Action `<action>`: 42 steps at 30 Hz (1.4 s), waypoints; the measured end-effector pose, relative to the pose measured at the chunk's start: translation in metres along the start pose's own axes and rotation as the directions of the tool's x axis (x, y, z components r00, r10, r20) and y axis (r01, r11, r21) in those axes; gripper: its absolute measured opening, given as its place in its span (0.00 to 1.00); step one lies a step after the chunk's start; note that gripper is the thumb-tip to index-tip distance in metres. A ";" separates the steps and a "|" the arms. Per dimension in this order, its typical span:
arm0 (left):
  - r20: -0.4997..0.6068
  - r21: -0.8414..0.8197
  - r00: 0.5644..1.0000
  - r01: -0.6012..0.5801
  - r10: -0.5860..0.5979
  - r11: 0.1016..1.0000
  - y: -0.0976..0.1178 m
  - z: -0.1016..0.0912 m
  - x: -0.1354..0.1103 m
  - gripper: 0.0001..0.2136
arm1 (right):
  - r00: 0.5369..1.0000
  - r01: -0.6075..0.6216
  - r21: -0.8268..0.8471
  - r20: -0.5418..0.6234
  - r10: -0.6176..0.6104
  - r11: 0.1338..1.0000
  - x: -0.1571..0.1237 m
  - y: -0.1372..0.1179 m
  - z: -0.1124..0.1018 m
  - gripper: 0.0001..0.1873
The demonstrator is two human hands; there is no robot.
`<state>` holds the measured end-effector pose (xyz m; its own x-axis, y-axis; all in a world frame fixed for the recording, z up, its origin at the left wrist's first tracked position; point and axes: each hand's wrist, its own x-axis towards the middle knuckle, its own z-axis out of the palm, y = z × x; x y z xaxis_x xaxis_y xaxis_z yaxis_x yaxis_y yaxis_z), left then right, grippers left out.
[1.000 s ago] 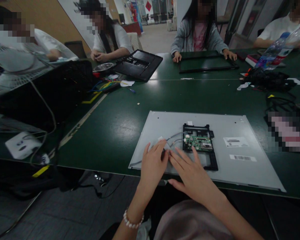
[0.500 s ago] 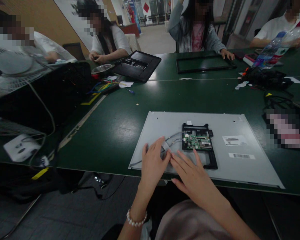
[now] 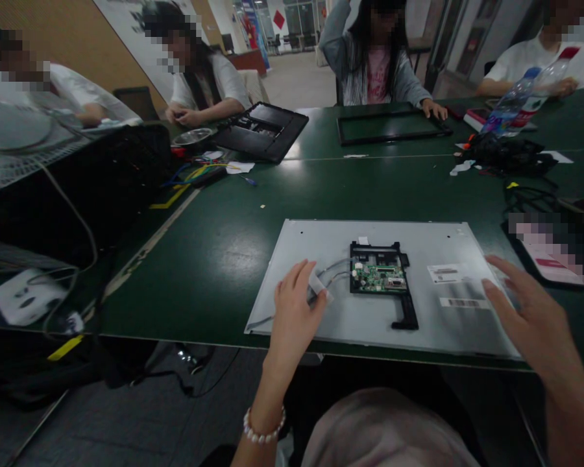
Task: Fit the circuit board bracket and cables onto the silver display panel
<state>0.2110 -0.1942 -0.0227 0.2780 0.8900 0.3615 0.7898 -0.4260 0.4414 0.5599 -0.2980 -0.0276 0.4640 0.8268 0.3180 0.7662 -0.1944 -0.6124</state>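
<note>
A flat grey display panel (image 3: 399, 235) lies on the green table, with a black plastic frame (image 3: 409, 314) and green circuit board (image 3: 382, 275) on its back. Thin grey cables (image 3: 338, 264) run left from the board. My left hand (image 3: 294, 308) is over the panel's left part, fingers and thumb curled round a pale translucent tape strip (image 3: 320, 285) lying across the cables. My right hand (image 3: 530, 314) hovers at the panel's right edge, fingers apart, holding nothing. White labels (image 3: 448, 274) are near it.
A phone (image 3: 547, 253) lies right, with dark cables and plastic bottles (image 3: 511, 107) beyond. Co-workers sit across; one person's hand (image 3: 434, 109) touches a black bezel (image 3: 394, 139). A black housing (image 3: 265, 133) is at the far left, a large black box (image 3: 78, 188) nearer.
My right hand has moved away from my left hand to the panel's right edge. My left hand stays at the strip and cables. The view has shifted slightly.
</note>
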 end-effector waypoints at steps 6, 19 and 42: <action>-0.090 -0.044 0.994 0.062 -0.065 0.997 -0.016 -0.012 0.004 0.20 | 0.935 -0.347 0.067 0.096 0.340 0.935 0.003 0.041 -0.011 0.31; -0.070 0.105 0.983 0.178 -0.171 0.978 -0.036 -0.018 -0.006 0.20 | 0.907 -0.418 0.529 0.206 0.366 0.738 0.015 0.043 -0.008 0.25; -0.241 0.166 0.950 0.241 -0.198 0.956 -0.027 -0.004 -0.009 0.19 | 0.906 -0.412 0.718 0.262 0.332 0.560 0.026 0.042 0.003 0.25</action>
<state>0.1848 -0.1916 -0.0345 -0.0238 0.8907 0.4541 0.9128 -0.1659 0.3732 0.6028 -0.2831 -0.0474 0.5581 0.8232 -0.1044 -0.0815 -0.0708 -0.9942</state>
